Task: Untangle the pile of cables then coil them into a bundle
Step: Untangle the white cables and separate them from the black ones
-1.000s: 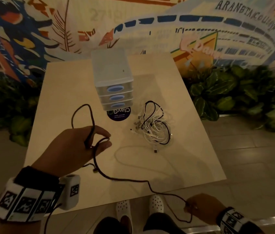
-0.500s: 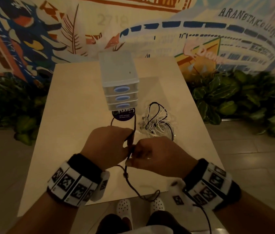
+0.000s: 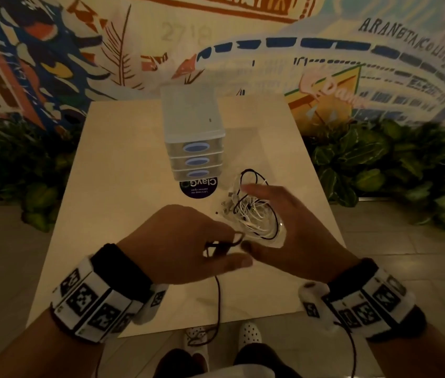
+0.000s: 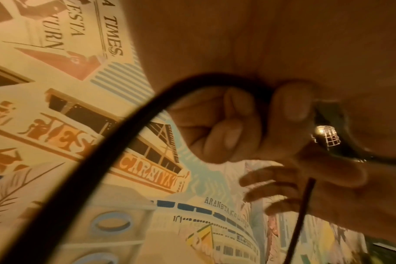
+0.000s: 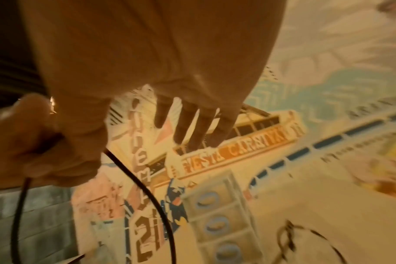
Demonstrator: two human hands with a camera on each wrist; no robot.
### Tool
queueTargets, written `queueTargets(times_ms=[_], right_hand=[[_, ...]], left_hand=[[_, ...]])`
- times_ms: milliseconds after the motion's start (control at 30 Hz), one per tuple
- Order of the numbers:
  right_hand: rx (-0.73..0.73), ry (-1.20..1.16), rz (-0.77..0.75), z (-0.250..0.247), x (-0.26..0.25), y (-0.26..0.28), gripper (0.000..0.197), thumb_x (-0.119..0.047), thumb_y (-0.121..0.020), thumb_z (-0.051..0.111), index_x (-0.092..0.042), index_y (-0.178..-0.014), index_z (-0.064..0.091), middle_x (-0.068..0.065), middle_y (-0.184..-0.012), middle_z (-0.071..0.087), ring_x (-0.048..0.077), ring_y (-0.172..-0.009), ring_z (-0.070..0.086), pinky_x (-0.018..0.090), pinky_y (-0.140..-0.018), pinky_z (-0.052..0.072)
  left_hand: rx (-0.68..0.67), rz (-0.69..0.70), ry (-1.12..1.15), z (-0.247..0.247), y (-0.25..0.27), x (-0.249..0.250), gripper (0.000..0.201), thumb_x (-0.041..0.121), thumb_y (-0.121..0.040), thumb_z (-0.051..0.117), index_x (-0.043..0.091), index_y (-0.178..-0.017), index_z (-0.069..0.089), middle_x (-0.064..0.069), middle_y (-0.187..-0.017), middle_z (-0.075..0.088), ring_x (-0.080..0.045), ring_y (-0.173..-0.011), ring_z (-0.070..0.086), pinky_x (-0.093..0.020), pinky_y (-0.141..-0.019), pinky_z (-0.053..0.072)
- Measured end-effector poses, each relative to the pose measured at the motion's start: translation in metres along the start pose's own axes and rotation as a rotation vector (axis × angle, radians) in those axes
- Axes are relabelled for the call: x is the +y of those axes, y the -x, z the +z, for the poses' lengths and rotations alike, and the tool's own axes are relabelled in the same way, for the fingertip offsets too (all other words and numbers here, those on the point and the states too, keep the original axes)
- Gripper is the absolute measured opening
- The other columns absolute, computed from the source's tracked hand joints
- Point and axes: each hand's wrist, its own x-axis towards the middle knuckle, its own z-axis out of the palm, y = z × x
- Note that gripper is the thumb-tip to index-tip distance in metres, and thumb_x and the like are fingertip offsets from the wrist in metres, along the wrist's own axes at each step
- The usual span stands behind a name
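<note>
Painted across the back wall, a mural (image 3: 325,58) carries lettering that reads "ARANETA COLISEUM" in part along a curved building, with "TIMES" and "CARNIVAL"-like orange letters legible in the left wrist view and a large "21" in the right wrist view. A pale square table (image 3: 123,186) stands in front of it, flanked by leafy plants (image 3: 379,165) on both sides. On the table sits 1 translucent drawer unit (image 3: 194,132) with 3 drawers, each with a blue oval handle, and just in front of it 1 dark round sticker (image 3: 199,186) printed "ClayGo", seen upside down, with smaller text too fine to read. Right of the sticker lies the cable pile (image 3: 251,211), mostly white cables with at least 1 black loop running through it. The left hand (image 3: 177,244) is over the near middle of the table, its fingers curled around 1 black cable (image 3: 218,304), which hangs past the table's near edge toward 2 white perforated shoes (image 3: 248,334) on the tiled floor. The right hand (image 3: 292,230) hovers over the near side of the pile with fingers spread and straight, gripping nothing; its thumb is just beside the left hand's thumb. Each wrist wears 1 band with black-and-white square markers. Bare tabletop lies to the left of the drawer unit and along the left edge, while the pile sits nearer the right edge.
</note>
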Motion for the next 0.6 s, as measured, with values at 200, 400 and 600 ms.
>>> queueTargets(times_ms=[200, 400, 600], right_hand=[[-0.289, -0.164, 0.058, -0.01, 0.005, -0.004, 0.02, -0.031, -0.107, 0.047, -0.035, -0.094, 0.061, -0.003, -0.082, 0.063, 0.012, -0.075, 0.06, 0.031, -0.07, 0.051], [-0.153, -0.336, 0.144, -0.011, 0.035, 0.033, 0.027, -0.041, -0.104, 0.042, -0.029, -0.087, 0.059, 0.008, -0.082, 0.058, 0.02, -0.069, 0.054, 0.035, -0.067, 0.048], [0.011, -0.454, 0.172, -0.034, 0.055, 0.056, 0.029, -0.031, -0.102, 0.047, -0.019, -0.079, 0.06, -0.009, -0.071, 0.052, 0.005, -0.066, 0.044, 0.019, -0.065, 0.037]], left_hand=[[0.116, 0.003, -0.052, -0.007, -0.011, -0.015, 0.028, 0.062, -0.087, 0.056, 0.037, -0.074, 0.05, 0.019, -0.061, 0.043, 0.001, -0.062, 0.04, -0.011, -0.059, 0.027], [-0.035, -0.304, 0.074, 0.017, 0.0, -0.044, 0.03, 0.066, -0.092, 0.048, 0.037, -0.086, 0.051, 0.02, -0.093, 0.055, 0.0, -0.089, 0.05, -0.019, -0.074, 0.042], [-0.122, -0.497, 0.021, 0.049, -0.004, -0.044, 0.018, 0.04, -0.098, 0.052, 0.029, -0.093, 0.04, 0.008, -0.08, 0.058, -0.011, -0.07, 0.049, -0.03, -0.064, 0.035]])
